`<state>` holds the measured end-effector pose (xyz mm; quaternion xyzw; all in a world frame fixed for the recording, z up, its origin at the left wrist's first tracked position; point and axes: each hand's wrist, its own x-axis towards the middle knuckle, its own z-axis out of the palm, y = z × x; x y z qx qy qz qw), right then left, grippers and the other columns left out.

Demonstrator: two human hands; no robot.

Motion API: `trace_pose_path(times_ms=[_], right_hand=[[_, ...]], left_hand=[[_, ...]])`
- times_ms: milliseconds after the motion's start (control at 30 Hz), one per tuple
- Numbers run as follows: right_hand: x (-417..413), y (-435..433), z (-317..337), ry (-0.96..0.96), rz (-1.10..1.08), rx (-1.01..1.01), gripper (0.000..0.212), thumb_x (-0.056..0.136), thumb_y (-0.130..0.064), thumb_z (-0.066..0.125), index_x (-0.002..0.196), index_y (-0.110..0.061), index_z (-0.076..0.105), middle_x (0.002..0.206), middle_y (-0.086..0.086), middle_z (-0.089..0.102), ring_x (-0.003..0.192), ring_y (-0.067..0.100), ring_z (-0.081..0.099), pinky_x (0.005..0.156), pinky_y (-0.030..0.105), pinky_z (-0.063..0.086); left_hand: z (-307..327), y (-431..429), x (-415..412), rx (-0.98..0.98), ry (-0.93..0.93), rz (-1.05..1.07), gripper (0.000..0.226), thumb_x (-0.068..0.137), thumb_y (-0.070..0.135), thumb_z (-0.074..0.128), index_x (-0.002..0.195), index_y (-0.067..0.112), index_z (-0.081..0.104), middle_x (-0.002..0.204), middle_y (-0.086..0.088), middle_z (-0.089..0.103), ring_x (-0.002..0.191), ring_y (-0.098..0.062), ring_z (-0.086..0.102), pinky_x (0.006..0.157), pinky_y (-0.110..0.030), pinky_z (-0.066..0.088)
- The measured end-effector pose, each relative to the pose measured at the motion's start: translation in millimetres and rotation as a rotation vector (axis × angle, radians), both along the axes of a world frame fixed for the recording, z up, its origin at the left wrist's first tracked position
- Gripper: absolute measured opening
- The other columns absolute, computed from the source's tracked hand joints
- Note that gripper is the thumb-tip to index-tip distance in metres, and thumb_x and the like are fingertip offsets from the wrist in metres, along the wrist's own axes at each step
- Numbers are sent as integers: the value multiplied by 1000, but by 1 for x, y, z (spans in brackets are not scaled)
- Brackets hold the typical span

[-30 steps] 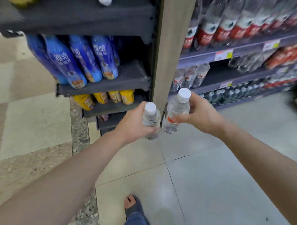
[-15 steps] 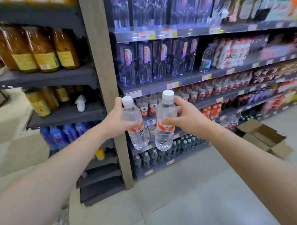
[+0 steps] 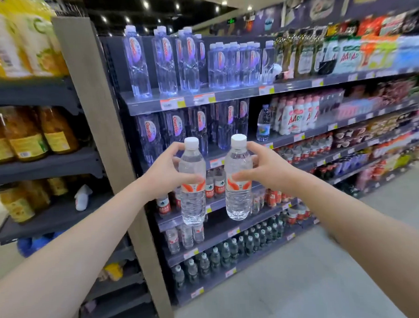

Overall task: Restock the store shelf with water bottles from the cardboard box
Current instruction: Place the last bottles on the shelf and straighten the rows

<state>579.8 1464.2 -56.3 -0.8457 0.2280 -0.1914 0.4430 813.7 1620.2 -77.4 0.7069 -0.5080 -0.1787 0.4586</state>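
Two hands, each grasping one water bottle, held upright and apart in front of the store shelf. The left hand wraps the left bottle at and above its red-and-white label; the right hand pinches the right bottle at the same height, thumb in front. Both bottles hang in the air, short of the shelf edge; the cardboard box is not in view.

Matching bottles with red labels stand on the shelf tier just below the held pair, leaving an open stretch to their right, the likely destination.

Risks, as judged from this position: the bottles are smooth and the grips sit high on their bodies, so a bottle may swing or slip as it is lowered. A base entering the tier too low could strike the price-tag rail; one entering too far left could knock over the standing bottles. Placing both at once leaves no free hand to steady either.
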Motion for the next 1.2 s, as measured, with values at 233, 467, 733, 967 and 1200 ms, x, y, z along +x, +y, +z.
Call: trace_pose_path(times_ms=[233, 467, 733, 967, 1200], right_hand=[[45, -107, -13, 52, 68, 23, 67, 84, -17, 85, 139, -36, 51, 110, -9, 78, 99, 8, 74, 94, 36, 55], [90, -193, -39, 53, 133, 96, 64, 83, -10, 84, 135, -31, 54, 107, -5, 79, 99, 12, 75, 93, 35, 56], [137, -284, -76, 99, 294, 108, 60, 82, -13, 86, 131, -34, 57, 106, -7, 79, 94, 11, 75, 82, 35, 57], [164, -357, -91, 124, 431, 117, 60, 79, -16, 88, 130, -32, 59, 105, -12, 78, 95, 6, 74, 90, 32, 56], [169, -383, -128, 140, 533, 88, 71, 73, -24, 93, 133, -35, 57, 108, -15, 77, 98, 4, 73, 92, 32, 55]], left_hand=[[-7, -98, 34, -16, 2, 38, 69, 74, 25, 96, 127, 46, 57, 104, 6, 76, 88, -6, 77, 82, -24, 58], [-32, -167, 62, -21, 4, 115, 71, 73, 25, 97, 129, 46, 58, 111, 11, 76, 99, -8, 76, 94, -39, 62], [-74, -225, 78, 46, 15, 282, 71, 69, 32, 97, 126, 49, 58, 111, 11, 76, 101, -12, 76, 99, -47, 60], [-78, -275, 69, 100, -13, 430, 70, 75, 29, 96, 131, 44, 57, 112, 13, 74, 100, -3, 72, 91, -30, 59], [-126, -295, 58, 95, -16, 515, 71, 75, 29, 96, 134, 39, 57, 115, 15, 75, 107, -4, 72, 98, -39, 59]])
